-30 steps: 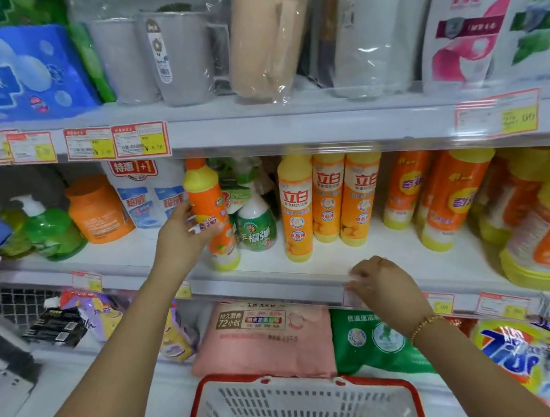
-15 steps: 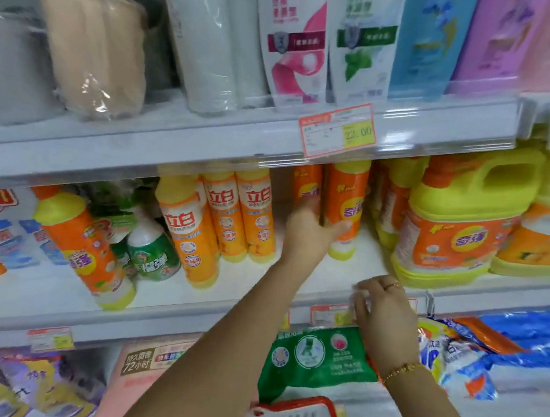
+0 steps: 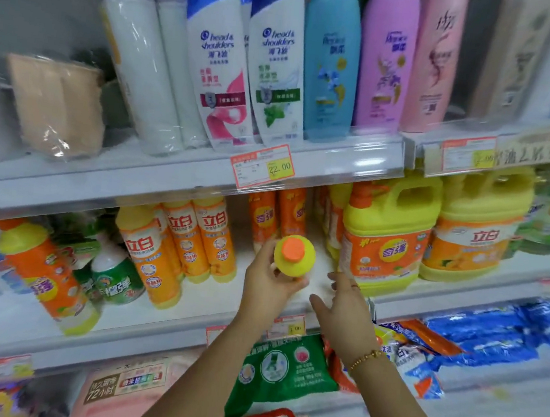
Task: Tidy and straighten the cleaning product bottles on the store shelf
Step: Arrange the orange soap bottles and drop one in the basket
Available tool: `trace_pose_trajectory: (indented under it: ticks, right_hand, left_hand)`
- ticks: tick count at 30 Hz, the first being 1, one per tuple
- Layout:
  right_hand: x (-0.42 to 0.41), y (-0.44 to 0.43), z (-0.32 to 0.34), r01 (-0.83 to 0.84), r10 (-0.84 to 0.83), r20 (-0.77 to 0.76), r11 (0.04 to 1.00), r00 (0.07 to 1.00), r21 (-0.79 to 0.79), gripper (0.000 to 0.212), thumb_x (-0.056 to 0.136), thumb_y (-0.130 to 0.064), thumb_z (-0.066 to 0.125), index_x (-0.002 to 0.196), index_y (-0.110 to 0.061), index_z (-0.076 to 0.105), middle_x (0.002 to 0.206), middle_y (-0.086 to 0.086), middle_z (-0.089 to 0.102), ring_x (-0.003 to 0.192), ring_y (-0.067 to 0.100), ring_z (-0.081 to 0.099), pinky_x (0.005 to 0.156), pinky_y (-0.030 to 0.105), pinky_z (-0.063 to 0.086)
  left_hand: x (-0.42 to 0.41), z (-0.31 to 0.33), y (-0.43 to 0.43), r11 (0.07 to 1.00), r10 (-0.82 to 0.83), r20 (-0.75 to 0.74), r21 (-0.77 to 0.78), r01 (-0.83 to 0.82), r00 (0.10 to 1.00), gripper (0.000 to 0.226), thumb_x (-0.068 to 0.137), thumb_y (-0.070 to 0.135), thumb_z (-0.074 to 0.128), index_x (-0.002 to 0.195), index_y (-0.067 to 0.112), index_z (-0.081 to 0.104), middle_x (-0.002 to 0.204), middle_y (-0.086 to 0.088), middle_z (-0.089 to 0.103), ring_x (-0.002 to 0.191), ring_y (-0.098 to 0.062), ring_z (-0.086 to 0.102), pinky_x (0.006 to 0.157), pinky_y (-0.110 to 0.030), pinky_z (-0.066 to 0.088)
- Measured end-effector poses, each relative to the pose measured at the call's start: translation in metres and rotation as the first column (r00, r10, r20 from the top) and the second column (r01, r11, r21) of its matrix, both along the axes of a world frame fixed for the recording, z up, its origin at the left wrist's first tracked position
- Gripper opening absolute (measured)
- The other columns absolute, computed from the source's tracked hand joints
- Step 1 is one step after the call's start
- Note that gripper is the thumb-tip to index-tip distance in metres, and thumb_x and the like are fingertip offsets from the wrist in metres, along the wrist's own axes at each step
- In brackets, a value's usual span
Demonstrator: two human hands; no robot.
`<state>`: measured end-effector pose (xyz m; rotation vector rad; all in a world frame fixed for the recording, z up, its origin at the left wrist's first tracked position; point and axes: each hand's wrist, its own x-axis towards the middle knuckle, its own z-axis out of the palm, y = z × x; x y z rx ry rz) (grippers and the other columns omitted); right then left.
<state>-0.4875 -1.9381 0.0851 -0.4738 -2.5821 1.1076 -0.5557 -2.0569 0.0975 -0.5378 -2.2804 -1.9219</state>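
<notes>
a yellow dish detergent bottle (image 3: 294, 259) is gripped round its body by the left hand (image 3: 268, 285), tipped cap-forward above the middle shelf (image 3: 207, 299). the right hand (image 3: 344, 307) is held spread beside it, empty. the bottle is judged rigid, slick and moderately heavy, and best grasped mid-body.

at frame centre, a yellow bottle (image 3: 294, 260) with an orange cap (image 3: 293, 247). centre right, a yellow jug (image 3: 386, 232) with an orange label. upper right, a blue shampoo bottle (image 3: 330, 62) beside a purple shampoo bottle (image 3: 386, 57).
</notes>
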Motion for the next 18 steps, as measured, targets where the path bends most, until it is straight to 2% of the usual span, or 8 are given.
trace_pose_trajectory:
  ticks: [3, 7, 9, 12, 14, 18]
  right_hand:
    - [0.011, 0.004, 0.011, -0.073, 0.071, 0.09, 0.997, 0.993, 0.026, 0.062, 0.085, -0.025, 0.065, 0.138, -0.014, 0.035, 0.136, 0.012, 0.045, 0.117, 0.025, 0.051, 0.09, 0.032, 0.043]
    - [0.04, 0.001, 0.045, -0.218, 0.216, 0.108, 0.976, 0.97, 0.008, 0.089, 0.075, -0.029, 0.077, 0.145, -0.02, 0.022, 0.141, 0.009, 0.04, 0.125, 0.022, 0.044, 0.093, 0.028, 0.04]
    - [0.061, -0.008, 0.066, -0.307, 0.309, 0.048, 0.95, 0.95, -0.054, 0.1, 0.069, -0.033, 0.082, 0.146, -0.03, 0.019, 0.139, 0.003, 0.041, 0.126, 0.018, 0.043, 0.095, 0.027, 0.039]
    - [0.092, -0.033, 0.086, -0.421, 0.403, -0.125, 0.885, 0.907, -0.2, 0.095, 0.063, -0.031, 0.086, 0.136, -0.049, 0.028, 0.129, -0.013, 0.045, 0.118, 0.007, 0.046, 0.096, 0.027, 0.044]
    - [0.107, -0.051, 0.09, -0.463, 0.42, -0.241, 0.871, 0.875, -0.163, 0.085, 0.065, -0.025, 0.086, 0.128, -0.054, 0.037, 0.122, -0.022, 0.048, 0.112, -0.003, 0.049, 0.093, 0.025, 0.048]
    - [0.124, -0.073, 0.095, -0.463, 0.399, -0.435, 0.885, 0.807, -0.049, 0.075, 0.065, -0.022, 0.085, 0.121, -0.052, 0.044, 0.117, -0.029, 0.05, 0.111, -0.009, 0.049, 0.091, 0.015, 0.047]
  left_hand:
    - [0.033, 0.017, -0.015, 0.999, -0.011, -0.018, 0.037, 0.011, 1.0, 0.056, 0.062, -0.009, 0.083, 0.096, 0.027, 0.057, 0.096, 0.003, 0.064, 0.088, -0.002, 0.061, 0.076, -0.015, 0.049]
    - [0.079, 0.058, -0.045, 0.995, 0.047, -0.048, 0.088, -0.043, 0.998, 0.061, 0.06, 0.0, 0.088, 0.096, 0.035, 0.055, 0.095, 0.015, 0.066, 0.087, 0.007, 0.06, 0.077, -0.01, 0.047]
    - [0.096, 0.079, -0.062, 0.985, 0.069, 0.0, 0.156, -0.068, 0.998, 0.064, 0.059, 0.001, 0.087, 0.101, 0.036, 0.054, 0.098, 0.018, 0.067, 0.09, 0.006, 0.063, 0.079, -0.013, 0.051]
    - [0.119, 0.107, -0.086, 0.934, 0.061, 0.083, 0.347, -0.086, 0.995, 0.061, 0.058, 0.006, 0.084, 0.109, 0.025, 0.057, 0.099, 0.009, 0.072, 0.089, -0.006, 0.07, 0.08, -0.026, 0.057]
    - [0.134, 0.121, -0.098, 0.883, 0.051, 0.152, 0.455, -0.116, 0.987, 0.063, 0.055, 0.02, 0.08, 0.114, 0.018, 0.058, 0.102, 0.001, 0.073, 0.09, -0.013, 0.07, 0.077, -0.031, 0.056]
    - [0.152, 0.134, -0.118, 0.736, 0.021, 0.27, 0.647, -0.197, 0.963, 0.058, 0.059, 0.021, 0.074, 0.114, 0.016, 0.057, 0.104, -0.003, 0.07, 0.086, -0.012, 0.071, 0.076, -0.033, 0.055]
